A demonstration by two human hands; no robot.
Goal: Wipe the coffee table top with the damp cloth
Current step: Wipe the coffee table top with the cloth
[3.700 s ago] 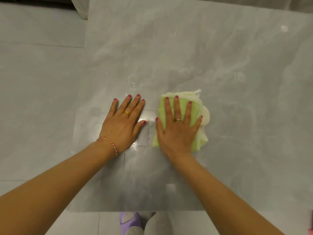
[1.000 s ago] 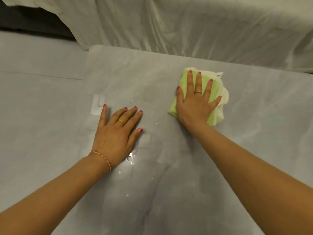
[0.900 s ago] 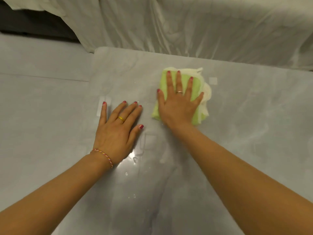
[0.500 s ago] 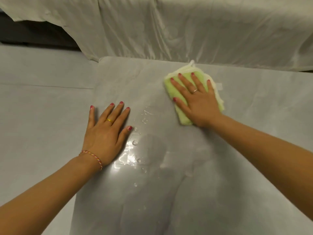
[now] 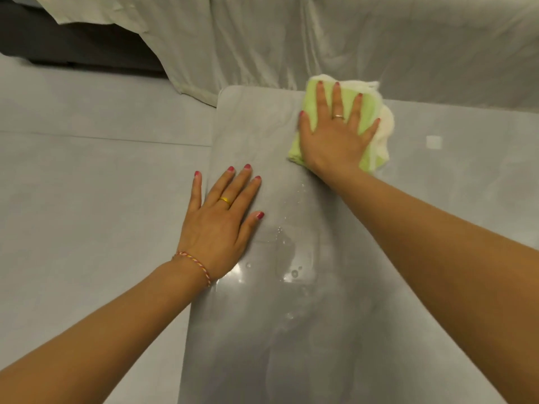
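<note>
The coffee table top [image 5: 437, 217] is a glossy grey slab that fills the middle and right of the view. A folded green and cream cloth [image 5: 379, 132] lies at the table's far edge. My right hand [image 5: 335, 141] presses flat on the cloth with fingers spread. Flat on the table near its left edge rests my left hand [image 5: 218, 223], fingers apart and holding nothing. Water drops and a wet patch [image 5: 294, 258] lie between my arms.
A pale sheet-covered sofa [image 5: 350, 39] stands right behind the table's far edge. Grey floor tiles [image 5: 87, 185] lie to the left of the table. A dark strip [image 5: 73, 45] shows at the top left under the sheet.
My right hand has slid the cloth farther away, up to the table's far edge, and turned so the fingers point straight ahead. The left hand has kept its place near the left edge.
</note>
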